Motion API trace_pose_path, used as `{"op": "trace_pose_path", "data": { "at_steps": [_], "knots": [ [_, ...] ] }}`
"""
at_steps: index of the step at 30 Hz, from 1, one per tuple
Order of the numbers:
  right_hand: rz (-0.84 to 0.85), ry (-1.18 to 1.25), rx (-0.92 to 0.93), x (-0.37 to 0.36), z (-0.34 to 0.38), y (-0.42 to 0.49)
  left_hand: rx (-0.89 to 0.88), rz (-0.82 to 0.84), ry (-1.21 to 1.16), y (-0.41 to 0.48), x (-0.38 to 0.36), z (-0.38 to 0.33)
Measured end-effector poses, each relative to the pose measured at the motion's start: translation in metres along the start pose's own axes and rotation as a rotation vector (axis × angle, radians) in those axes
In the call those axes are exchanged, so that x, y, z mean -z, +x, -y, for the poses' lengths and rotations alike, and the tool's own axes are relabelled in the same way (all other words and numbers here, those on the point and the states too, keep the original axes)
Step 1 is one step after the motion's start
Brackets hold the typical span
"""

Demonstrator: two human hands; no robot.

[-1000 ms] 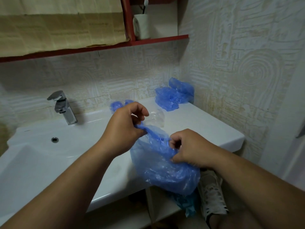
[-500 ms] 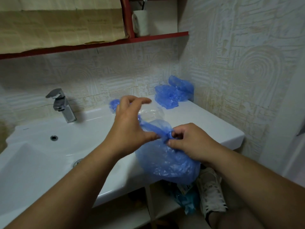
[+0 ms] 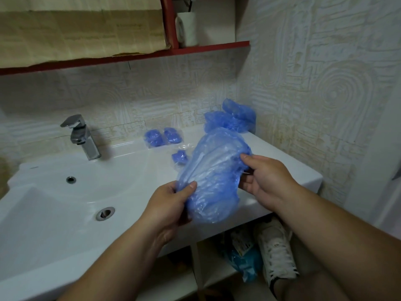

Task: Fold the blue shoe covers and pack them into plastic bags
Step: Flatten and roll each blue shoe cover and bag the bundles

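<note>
Cover (image 3: 213, 177) now aloft, left hand (image 3: 171, 205), right hand (image 3: 267, 181); bagged covers (image 3: 162, 137) behind

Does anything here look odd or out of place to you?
Brown cardboard fills the red frame above the sink, and its lower edge is torn and ragged. The wall tiles beside the loose shoe covers look stained yellowish.

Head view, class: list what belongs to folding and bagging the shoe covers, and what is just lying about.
Job in hand: shoe cover, gripped by left hand and right hand; pile of loose covers; bagged covers.
Lying about: tap; white shoe; cup.
</note>
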State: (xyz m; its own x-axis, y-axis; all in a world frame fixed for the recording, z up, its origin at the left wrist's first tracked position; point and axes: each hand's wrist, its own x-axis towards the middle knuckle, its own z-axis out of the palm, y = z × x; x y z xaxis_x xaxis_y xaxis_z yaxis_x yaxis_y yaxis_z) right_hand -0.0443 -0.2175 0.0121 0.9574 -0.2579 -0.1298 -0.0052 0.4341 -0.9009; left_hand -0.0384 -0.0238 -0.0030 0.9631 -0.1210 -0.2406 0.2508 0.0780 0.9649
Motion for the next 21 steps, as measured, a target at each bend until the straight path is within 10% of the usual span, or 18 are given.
{"op": "trace_pose_path", "data": {
  "at_steps": [6,12,16,21],
  "knots": [
    [-0.085,-0.084,-0.022,0.004,-0.012,0.023,-0.428,-0.139,0.372,0.003,0.015,-0.005],
    [-0.141,-0.330,-0.088,0.004,-0.024,0.046,-1.210,0.196,1.460,0.013,0.043,0.015],
    [-0.073,-0.561,-0.071,0.003,-0.027,0.043,-1.122,0.244,1.479,0.025,0.036,0.027],
    [-0.119,-1.154,0.411,0.018,-0.006,0.037,-1.074,0.284,1.374,0.032,0.032,0.026]
  ]
}}
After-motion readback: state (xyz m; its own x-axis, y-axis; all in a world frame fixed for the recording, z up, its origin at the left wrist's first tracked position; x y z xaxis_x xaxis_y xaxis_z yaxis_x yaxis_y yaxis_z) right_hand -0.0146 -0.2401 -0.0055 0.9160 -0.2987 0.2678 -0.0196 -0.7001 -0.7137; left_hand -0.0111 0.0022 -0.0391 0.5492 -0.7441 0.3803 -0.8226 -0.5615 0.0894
